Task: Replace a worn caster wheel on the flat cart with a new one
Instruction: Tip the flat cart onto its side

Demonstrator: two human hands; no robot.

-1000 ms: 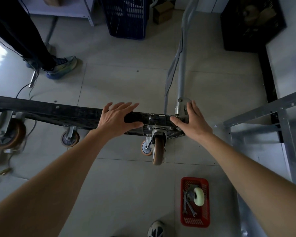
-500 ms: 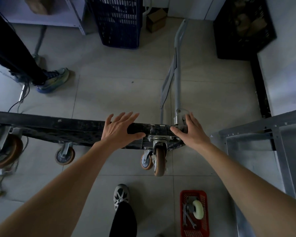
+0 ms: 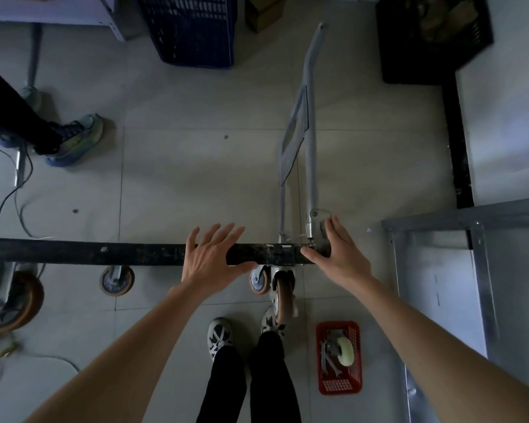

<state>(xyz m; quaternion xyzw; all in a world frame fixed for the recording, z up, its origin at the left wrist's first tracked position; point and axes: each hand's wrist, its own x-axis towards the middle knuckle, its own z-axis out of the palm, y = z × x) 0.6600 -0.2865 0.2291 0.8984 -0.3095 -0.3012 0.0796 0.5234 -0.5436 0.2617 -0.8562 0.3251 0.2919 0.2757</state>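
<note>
Cart stood tipped on its long edge on the floor, deck seen edge-on as a dark bar across the view, handle folded out flat on the far side. My left hand lay over the top edge, fingers straight and spread wide, thumb under the near side, gripping nothing. My right hand pressed flat at the handle hinge corner, fingers straight too, also holding nothing. So both hands only steadied it.

Worn caster hung off the near face right below my hands, above my shoes. A second caster sat just beside it, two more further left. New wheel lay in the red basket on the floor to my right, with wrenches beside it.

Risks, as I judged them:
- Cart balanced on a thin edge with only open palms on it. If I let go to reach the basket it could drop toward me, onto my feet.
- It could also fall away, toward the other person's foot and the cables on the left.
- The casters swivel freely, so a wrench could slip off the bolt. Could not tell which fasteners held it.
- Basket sat near my feet, easy to kick over.
</note>
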